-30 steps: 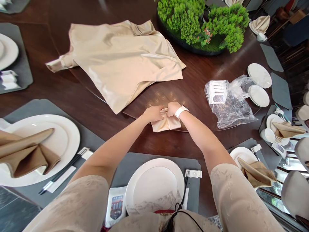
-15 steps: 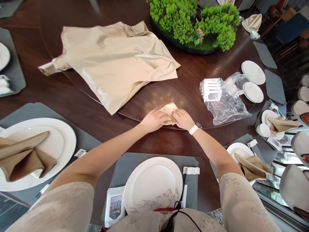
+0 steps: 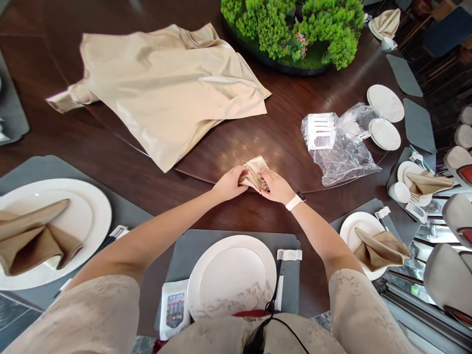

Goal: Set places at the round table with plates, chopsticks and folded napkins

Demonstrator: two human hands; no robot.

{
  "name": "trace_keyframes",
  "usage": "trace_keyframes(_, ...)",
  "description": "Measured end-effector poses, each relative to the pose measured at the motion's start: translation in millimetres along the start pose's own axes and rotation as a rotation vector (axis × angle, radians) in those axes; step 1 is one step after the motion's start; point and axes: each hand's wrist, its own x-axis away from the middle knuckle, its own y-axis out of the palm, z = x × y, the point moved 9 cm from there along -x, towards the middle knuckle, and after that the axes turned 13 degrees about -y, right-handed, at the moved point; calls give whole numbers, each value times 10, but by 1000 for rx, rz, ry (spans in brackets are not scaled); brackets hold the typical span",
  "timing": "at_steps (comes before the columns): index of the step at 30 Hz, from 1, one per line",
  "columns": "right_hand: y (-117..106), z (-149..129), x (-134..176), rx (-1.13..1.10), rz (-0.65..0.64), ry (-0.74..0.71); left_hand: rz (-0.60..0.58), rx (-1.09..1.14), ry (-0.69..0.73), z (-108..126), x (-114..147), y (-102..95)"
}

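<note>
A small folded beige napkin [image 3: 254,173] is between my two hands, above the near edge of the dark wooden turntable [image 3: 214,147]. My left hand [image 3: 231,184] pinches its left side between thumb and fingers. At the right side, my right hand [image 3: 276,186] has its fingers curled round the pleated folds. Part of the cloth is hidden by the fingers. Close in front of me, a white plate [image 3: 232,275] with a grey mountain pattern lies on a grey placemat [image 3: 291,290]. Beyond my hands, larger beige cloths [image 3: 158,88] are spread flat with wrinkles.
A planter with green bushes [image 3: 258,29] stands at the back. Right of my hands lie a clear plastic bag with white packets [image 3: 320,130] and stacked small plates [image 3: 385,133]. Folded napkins sit on the left plate [image 3: 101,211] and right plate [image 3: 348,226]. Chopsticks [image 3: 277,280] lie beside the near plate.
My hands have altered their hold on the napkin; its cloth looks more bunched and lifted between them. The whole view has shifted slightly.
</note>
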Motion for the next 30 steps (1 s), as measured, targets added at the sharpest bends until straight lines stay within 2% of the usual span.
trace_keyframes(3, 0, 21, 19, -30, -36, -16, 0, -90, -53, -44, -83, 8)
trace_keyframes(8, -50, 26, 2, -82, -23, -11, 93, -187, -94, -109, -181, 26)
trace_keyframes(10, -127, 96, -18, -154, 49, 84, 109, -184, -70, -113, -206, 41)
trace_keyframes(14, -312, 371, -34, -341, 233, 429, 55, -207, -62, -78, -266, 67)
trace_keyframes(17, -460, 434, -121, -399, 290, 525, -7, -233, -160, -52, -330, 55)
trace_keyframes(20, -599, 358, -221, -343, 275, 485, -14, -195, -330, -61, -401, -10)
trace_keyframes(23, -614, 180, -263, -241, 178, 357, 3, -128, -498, -108, -467, -75)
trace_keyframes(27, -456, -40, -191, -99, 45, 168, -2, -59, -654, -215, -566, -110)
trace_keyframes(30, -294, -111, -93, -22, -32, 93, -36, -56, -716, -295, -643, -98)
